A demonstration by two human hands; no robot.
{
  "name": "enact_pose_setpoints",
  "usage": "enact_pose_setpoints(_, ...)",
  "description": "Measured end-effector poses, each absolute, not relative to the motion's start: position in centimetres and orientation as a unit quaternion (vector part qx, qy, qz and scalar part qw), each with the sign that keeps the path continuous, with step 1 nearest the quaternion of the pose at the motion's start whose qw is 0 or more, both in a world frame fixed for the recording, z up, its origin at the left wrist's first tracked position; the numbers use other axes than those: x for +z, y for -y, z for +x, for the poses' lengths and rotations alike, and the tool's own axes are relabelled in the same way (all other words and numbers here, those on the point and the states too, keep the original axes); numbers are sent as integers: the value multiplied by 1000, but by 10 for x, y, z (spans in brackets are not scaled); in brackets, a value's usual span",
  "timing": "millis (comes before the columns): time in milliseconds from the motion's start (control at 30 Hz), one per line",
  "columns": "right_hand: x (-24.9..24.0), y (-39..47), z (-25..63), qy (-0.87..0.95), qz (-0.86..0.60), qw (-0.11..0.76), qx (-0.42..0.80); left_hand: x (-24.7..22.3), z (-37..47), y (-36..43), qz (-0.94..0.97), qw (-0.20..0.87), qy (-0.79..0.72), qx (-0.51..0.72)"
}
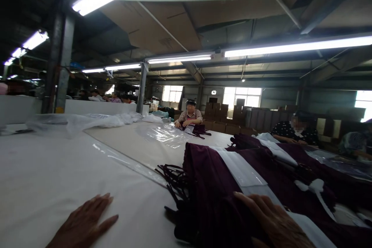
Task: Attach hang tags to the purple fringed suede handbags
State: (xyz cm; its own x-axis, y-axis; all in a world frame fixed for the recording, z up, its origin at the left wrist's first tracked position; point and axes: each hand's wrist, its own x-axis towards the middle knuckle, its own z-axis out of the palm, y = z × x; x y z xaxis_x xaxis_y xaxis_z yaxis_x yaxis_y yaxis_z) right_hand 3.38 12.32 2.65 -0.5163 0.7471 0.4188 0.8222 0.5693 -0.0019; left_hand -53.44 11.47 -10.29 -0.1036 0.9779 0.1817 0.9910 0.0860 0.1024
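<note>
My left hand (85, 221) lies on the white tabletop (52, 170) with its fingers stretched out and thumb apart, holding nothing. Beside it, across a short gap, is a pile of folded dark purple fabric (209, 186) with thin dark ties (174, 182) hanging off its near left end. A white paper-like band (241, 168) crosses the pile. My right hand (273, 217) rests on the fabric next to this band, fingers extended; its thumb is partly cut off by the lower frame edge.
More purple bundles with white bands (279, 153) and a white tie (315, 190) lie to the right. Clear plastic (165, 131) and crumpled bags (107, 120) cover the table's far side. One person (190, 118) handles purple fabric across the table; another person (295, 130) works at the right.
</note>
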Motion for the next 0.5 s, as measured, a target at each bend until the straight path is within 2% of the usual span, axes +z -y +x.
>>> enact_pose_setpoints(233,46,-95,23,864,-481,147,-32,-102,-503,-88,-640,-10,755,-141)
enact_pose_setpoints(367,58,-89,23,878,-458,139,3,-106,-484,-68,-645,15,749,-149)
enact_pose_setpoints(500,74,-90,33,897,-408,153,76,-101,-453,-34,-673,90,718,-152)
